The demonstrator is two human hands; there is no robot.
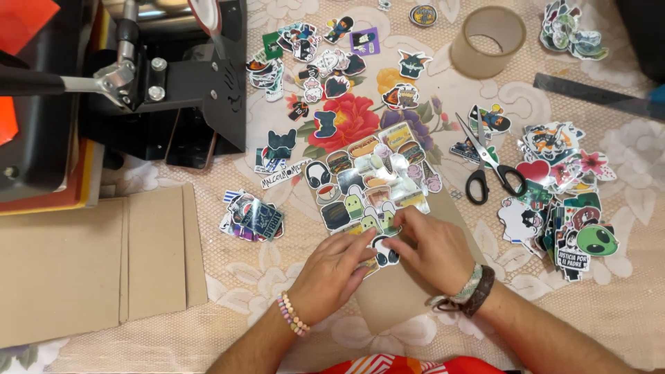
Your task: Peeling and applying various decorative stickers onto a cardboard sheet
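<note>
- My left hand (336,272) and right hand (429,248) meet at the near edge of a glossy sticker sheet (367,185), fingertips pinching one black-and-white sticker (383,253).
- The sheet lies on brown cardboard (395,291) on the table (623,305) (lace-covered).
- Scissors (485,163) lie just right.

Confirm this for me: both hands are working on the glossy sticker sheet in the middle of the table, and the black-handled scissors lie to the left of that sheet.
One detail is wrong. The head view shows the left hand and right hand on the glossy sticker sheet, but the black-handled scissors lie to the right of that sheet, not the left, blades open on the tablecloth.
</note>
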